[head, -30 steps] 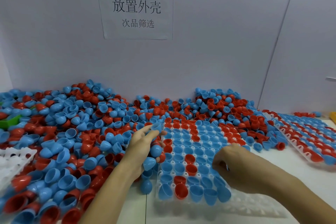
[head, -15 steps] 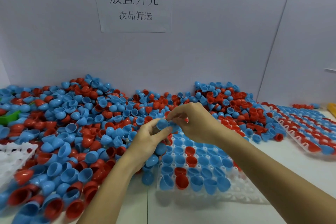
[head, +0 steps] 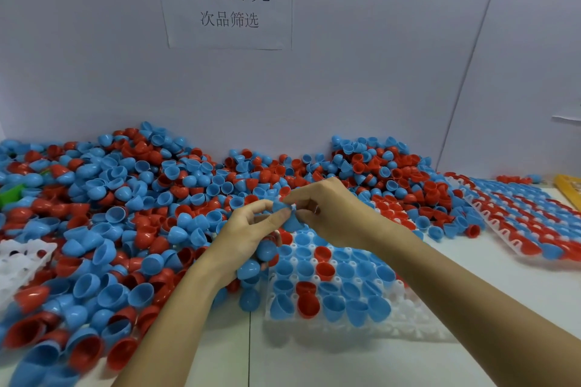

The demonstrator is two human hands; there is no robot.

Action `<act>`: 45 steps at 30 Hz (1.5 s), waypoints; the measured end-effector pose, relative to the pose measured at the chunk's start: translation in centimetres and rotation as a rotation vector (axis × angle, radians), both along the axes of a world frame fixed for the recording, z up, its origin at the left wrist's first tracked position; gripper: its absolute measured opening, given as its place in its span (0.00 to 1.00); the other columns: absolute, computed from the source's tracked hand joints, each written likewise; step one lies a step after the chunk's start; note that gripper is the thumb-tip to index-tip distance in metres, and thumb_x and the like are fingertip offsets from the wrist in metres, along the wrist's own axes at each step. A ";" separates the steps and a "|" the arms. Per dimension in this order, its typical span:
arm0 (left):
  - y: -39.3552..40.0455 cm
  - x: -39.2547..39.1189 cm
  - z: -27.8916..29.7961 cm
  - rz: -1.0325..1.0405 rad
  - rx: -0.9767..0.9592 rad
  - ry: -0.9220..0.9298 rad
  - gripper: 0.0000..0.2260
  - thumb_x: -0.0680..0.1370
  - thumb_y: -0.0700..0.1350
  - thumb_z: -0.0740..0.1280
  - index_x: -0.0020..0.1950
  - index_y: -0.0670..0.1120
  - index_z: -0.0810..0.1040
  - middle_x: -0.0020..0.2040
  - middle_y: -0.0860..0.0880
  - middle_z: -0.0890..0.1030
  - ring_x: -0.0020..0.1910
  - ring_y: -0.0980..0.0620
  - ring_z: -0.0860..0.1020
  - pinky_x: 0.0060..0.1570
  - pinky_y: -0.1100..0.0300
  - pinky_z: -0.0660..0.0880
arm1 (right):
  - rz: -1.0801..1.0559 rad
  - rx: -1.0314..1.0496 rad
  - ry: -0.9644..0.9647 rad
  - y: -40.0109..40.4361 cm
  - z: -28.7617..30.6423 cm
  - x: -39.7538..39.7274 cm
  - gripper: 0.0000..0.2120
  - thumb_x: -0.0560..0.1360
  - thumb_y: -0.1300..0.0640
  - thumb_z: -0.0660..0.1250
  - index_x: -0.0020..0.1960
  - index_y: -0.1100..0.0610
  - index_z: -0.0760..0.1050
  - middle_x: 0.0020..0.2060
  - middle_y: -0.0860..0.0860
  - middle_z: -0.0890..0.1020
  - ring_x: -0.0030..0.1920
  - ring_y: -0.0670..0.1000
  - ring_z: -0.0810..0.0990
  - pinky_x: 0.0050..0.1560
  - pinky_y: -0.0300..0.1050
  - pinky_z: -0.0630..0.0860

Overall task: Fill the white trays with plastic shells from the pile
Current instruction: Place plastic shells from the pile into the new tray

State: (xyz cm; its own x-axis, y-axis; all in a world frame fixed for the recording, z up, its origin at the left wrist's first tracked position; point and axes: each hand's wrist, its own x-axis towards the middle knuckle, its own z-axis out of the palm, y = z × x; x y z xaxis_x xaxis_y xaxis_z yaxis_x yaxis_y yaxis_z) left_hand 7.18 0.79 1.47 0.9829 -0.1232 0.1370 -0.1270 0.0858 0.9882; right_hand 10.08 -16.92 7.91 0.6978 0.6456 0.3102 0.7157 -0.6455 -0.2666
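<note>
Above the far edge of the middle white tray (head: 418, 328), both hands meet over a single blue shell (head: 287, 217). The left hand (head: 248, 236) pinches that shell between thumb and forefinger while its curled lower fingers cradle a small clutch of further blue shells (head: 257, 261) against the palm. The right hand (head: 330, 214) reaches in from the right, its thumb and fingertips pinching the same blue shell from the other side. The middle tray lies on the white table (head: 314, 364) just below the hands; its pockets hold mostly blue shells with a few red ones, and the nearest row of pockets shows bare white plastic. Left of and behind the tray, the pile (head: 125, 214) of loose red and blue shells spreads across the table up to the grey wall (head: 377, 72). A second tray (head: 534, 223), full of red and blue shells in rows, lies well apart on the right, and a third tray (head: 19, 261) sits half buried at the pile's left edge. On the wall hangs a paper sign (head: 226, 0) printed with Chinese characters.
</note>
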 end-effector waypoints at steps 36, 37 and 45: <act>-0.6 0.9 -0.3 0.215 -0.398 0.214 0.14 0.74 0.32 0.57 0.54 0.41 0.78 0.44 0.43 0.84 0.34 0.50 0.79 0.23 0.60 0.73 | -0.325 -0.494 0.279 -12.1 -2.9 -5.3 0.10 0.78 0.53 0.69 0.59 0.45 0.81 0.46 0.38 0.77 0.42 0.42 0.79 0.44 0.36 0.80; -0.6 0.9 -0.2 0.212 -0.414 0.226 0.16 0.73 0.31 0.56 0.54 0.41 0.78 0.45 0.43 0.83 0.35 0.49 0.79 0.23 0.60 0.73 | -0.331 -0.487 0.275 -12.0 -2.6 -5.3 0.10 0.79 0.53 0.68 0.59 0.45 0.80 0.46 0.37 0.77 0.42 0.41 0.78 0.44 0.36 0.80; -0.8 0.8 0.1 0.231 -0.547 0.251 0.12 0.80 0.30 0.57 0.56 0.41 0.77 0.49 0.41 0.79 0.38 0.47 0.78 0.31 0.56 0.80 | -0.211 -0.162 0.127 -5.7 -0.9 -3.3 0.13 0.80 0.51 0.66 0.64 0.47 0.77 0.40 0.38 0.79 0.38 0.38 0.80 0.39 0.29 0.76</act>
State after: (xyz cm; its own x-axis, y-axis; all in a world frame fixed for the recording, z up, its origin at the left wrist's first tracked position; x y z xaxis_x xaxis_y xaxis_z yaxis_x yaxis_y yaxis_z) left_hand 8.01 0.01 1.60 0.9861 0.1176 -0.1172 0.0268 0.5838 0.8114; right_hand 6.73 -22.59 7.05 0.8485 0.5164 0.1161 0.5288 -0.8178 -0.2271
